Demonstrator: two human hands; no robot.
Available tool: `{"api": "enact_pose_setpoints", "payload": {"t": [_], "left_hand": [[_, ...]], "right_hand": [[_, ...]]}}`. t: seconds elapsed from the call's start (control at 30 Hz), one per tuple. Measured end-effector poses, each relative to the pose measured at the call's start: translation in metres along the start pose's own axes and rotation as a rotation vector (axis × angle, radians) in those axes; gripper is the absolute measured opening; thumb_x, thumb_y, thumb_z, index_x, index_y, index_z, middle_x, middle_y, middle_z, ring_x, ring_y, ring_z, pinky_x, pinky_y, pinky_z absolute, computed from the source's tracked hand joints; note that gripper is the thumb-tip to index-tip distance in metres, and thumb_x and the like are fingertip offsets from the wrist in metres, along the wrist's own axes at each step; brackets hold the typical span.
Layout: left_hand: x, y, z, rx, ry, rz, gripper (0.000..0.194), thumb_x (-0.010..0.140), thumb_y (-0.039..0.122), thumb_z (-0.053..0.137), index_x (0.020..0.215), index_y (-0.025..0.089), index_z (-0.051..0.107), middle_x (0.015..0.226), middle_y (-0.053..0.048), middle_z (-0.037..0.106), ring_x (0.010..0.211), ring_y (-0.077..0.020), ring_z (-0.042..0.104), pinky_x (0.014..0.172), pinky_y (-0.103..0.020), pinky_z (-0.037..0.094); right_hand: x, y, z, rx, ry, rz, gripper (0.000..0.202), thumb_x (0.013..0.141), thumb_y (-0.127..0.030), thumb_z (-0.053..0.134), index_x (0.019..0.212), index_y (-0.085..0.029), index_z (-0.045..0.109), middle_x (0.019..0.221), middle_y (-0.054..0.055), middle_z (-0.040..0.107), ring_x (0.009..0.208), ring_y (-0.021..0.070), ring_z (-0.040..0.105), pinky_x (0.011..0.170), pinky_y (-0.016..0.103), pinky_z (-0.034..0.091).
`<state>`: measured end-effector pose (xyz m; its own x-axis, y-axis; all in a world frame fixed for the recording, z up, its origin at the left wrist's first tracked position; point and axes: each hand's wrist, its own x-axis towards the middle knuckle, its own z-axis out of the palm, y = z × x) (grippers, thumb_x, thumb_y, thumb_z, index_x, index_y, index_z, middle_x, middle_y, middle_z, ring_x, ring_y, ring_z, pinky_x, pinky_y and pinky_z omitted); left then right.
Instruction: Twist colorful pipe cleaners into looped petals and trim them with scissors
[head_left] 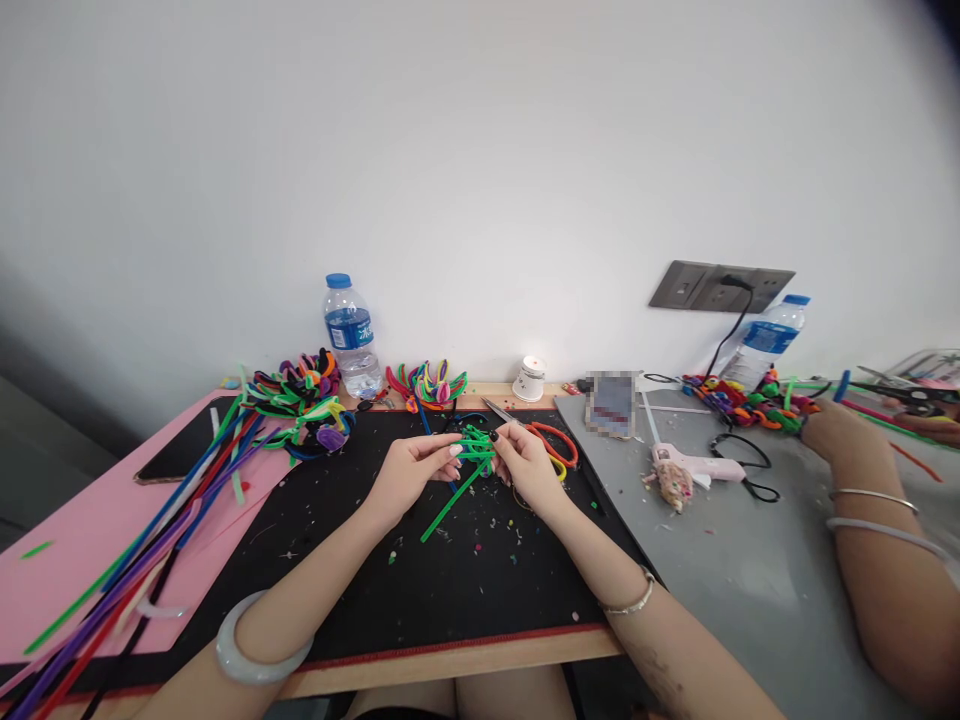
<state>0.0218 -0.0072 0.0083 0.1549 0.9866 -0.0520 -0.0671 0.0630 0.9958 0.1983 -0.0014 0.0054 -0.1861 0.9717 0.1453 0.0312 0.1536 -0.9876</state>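
Green pipe cleaners are bunched between my two hands above the black mat, with one straight strand slanting down to the left. My left hand pinches the bunch from the left, thumb and fingers pressed together. From the right, my right hand pinches the other side of it. Scissors with orange and yellow handles lie just behind my right hand, partly hidden by it. Small scraps are scattered over the mat around my hands.
Colorful pipe cleaners and a phone lie on the pink mat. Behind stand a water bottle and a paper cup. A pink glue gun lies to the right, near another person's arm and a second bottle.
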Motion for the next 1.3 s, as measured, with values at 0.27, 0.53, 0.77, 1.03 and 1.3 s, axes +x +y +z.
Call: {"api": "enact_pose_setpoints", "payload": {"t": [0.27, 0.53, 0.77, 1.03, 1.3], "left_hand": [[-0.001, 0.0, 0.0, 0.105, 0.028, 0.141, 0.034, 0.07, 0.029, 0.063, 0.098, 0.01, 0.063, 0.064, -0.003, 0.067, 0.059, -0.0143, 0.063, 0.064, -0.029, 0.054], [-0.003, -0.002, 0.0, 0.175, 0.059, 0.222, 0.026, 0.072, 0.028, 0.06, 0.092, 0.012, 0.064, 0.067, -0.003, 0.068, 0.062, -0.0171, 0.065, 0.066, -0.03, 0.055], [-0.006, 0.002, 0.003, 0.201, 0.037, 0.236, 0.019, 0.072, 0.026, 0.06, 0.084, 0.013, 0.066, 0.068, -0.003, 0.068, 0.062, -0.0174, 0.065, 0.065, -0.029, 0.055], [-0.005, -0.001, 0.0, 0.2, 0.041, 0.295, 0.016, 0.073, 0.026, 0.059, 0.078, 0.013, 0.066, 0.072, -0.004, 0.067, 0.063, -0.0167, 0.065, 0.065, -0.029, 0.054], [-0.008, 0.006, 0.007, 0.017, -0.099, 0.17, 0.049, 0.068, 0.026, 0.065, 0.114, 0.018, 0.052, 0.085, -0.003, 0.066, 0.075, -0.0158, 0.062, 0.068, -0.028, 0.052]], "right_hand": [[0.0, 0.007, 0.002, 0.03, -0.068, -0.002, 0.02, 0.08, -0.037, 0.048, 0.077, -0.017, 0.047, 0.06, -0.002, 0.058, 0.038, 0.0058, 0.047, 0.037, 0.017, 0.037], [-0.001, 0.0, 0.003, 0.216, 0.009, 0.061, 0.025, 0.067, -0.025, 0.063, 0.086, -0.016, 0.049, 0.055, -0.004, 0.059, 0.041, 0.0085, 0.053, 0.042, 0.02, 0.045], [-0.001, 0.001, 0.002, 0.341, 0.007, 0.119, 0.019, 0.065, -0.025, 0.067, 0.075, -0.013, 0.055, 0.06, 0.001, 0.064, 0.044, 0.0083, 0.057, 0.045, 0.019, 0.047], [0.0, 0.009, 0.0, 0.396, -0.076, 0.231, 0.025, 0.064, -0.029, 0.069, 0.078, -0.012, 0.057, 0.061, 0.003, 0.066, 0.046, 0.0088, 0.059, 0.045, 0.018, 0.048], [-0.001, 0.005, 0.001, 0.489, -0.122, 0.181, 0.021, 0.068, -0.029, 0.067, 0.072, -0.013, 0.053, 0.06, 0.002, 0.064, 0.042, 0.006, 0.055, 0.043, 0.016, 0.044]]}}
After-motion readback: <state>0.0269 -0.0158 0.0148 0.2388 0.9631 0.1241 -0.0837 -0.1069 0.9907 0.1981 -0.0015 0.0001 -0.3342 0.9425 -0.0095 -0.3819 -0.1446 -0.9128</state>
